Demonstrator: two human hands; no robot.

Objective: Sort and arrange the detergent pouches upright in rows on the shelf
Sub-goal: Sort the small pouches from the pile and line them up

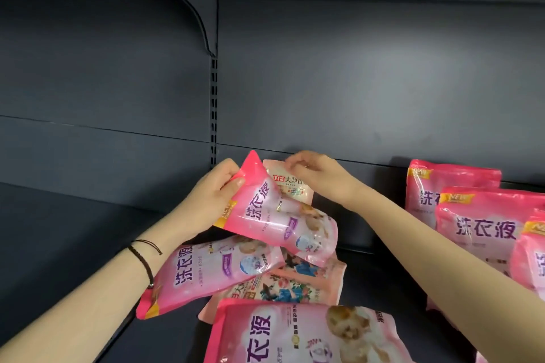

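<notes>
My left hand (216, 186) grips the top corner of a bright pink detergent pouch (280, 215), which hangs tilted above a loose pile. Behind it stands a pale peach pouch (290, 183); my right hand (309, 168) pinches its top edge. Under them lie another pink pouch (212, 271) on its side, two floral peach pouches (295, 286), and a large pink pouch (295, 336) flat at the front. At the right, three pink pouches stand upright one behind another (483, 230), on the dark shelf (73, 230).
The dark grey back panel (354, 82) rises behind the pouches, with a slotted upright (213, 112) at its middle and a bracket of the upper shelf (203, 23) above. The shelf's left part holds nothing.
</notes>
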